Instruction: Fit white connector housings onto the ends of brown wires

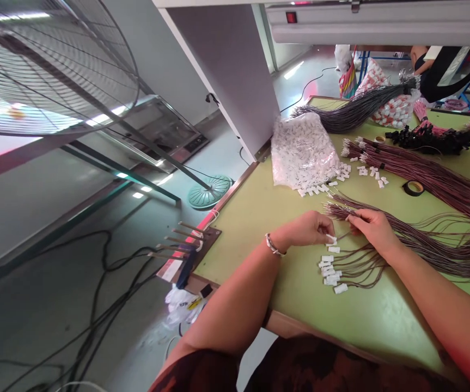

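My left hand (314, 228) pinches a small white plastic connector (331, 240) over the green tabletop. Just to its right, my right hand (368, 226) has its fingers closed on a thin brown wire (344, 236) that runs to the connector. Whether the wire is seated in the connector is too small to tell. Beneath and beyond my right hand lies a bundle of brown wires (434, 250) with bare metal ends pointing left. Several wires fitted with white connectors (331, 277) lie in a loose row in front of my hands.
A clear bag of white connectors (302, 149) sits at the back left, loose ones spilling beside it. More wire bundles (443, 171) and a tape roll (413, 188) lie to the right. A pronged rack (189, 247) is fixed at the left edge. A fan (55, 65) stands left.
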Tool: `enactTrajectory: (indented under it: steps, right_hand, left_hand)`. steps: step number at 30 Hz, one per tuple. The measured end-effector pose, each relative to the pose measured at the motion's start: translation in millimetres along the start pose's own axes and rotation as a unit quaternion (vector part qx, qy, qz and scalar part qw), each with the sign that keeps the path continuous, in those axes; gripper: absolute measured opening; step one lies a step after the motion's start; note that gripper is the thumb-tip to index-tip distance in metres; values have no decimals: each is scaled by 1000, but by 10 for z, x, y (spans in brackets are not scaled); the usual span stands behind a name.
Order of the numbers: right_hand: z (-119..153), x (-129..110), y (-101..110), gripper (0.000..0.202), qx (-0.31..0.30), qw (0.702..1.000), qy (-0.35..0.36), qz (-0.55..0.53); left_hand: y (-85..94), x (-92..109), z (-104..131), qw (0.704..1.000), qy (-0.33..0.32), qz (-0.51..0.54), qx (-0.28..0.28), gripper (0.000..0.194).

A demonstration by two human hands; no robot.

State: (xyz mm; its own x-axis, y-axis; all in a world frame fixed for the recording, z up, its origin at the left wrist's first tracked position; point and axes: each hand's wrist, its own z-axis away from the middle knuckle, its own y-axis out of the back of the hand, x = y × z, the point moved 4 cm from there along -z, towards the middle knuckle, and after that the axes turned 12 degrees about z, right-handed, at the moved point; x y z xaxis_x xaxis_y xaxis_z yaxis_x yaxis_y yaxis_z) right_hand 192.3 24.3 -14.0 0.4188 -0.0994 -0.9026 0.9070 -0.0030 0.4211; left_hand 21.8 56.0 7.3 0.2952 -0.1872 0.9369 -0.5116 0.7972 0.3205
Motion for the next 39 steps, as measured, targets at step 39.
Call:
enactTrajectory:
  steps: [39]
  right_hand:
    - [85, -104, -1, 10, 69, 996, 6, 56]
  left_hand:
    - [36, -140, -73, 935, 49, 282, 209, 30]
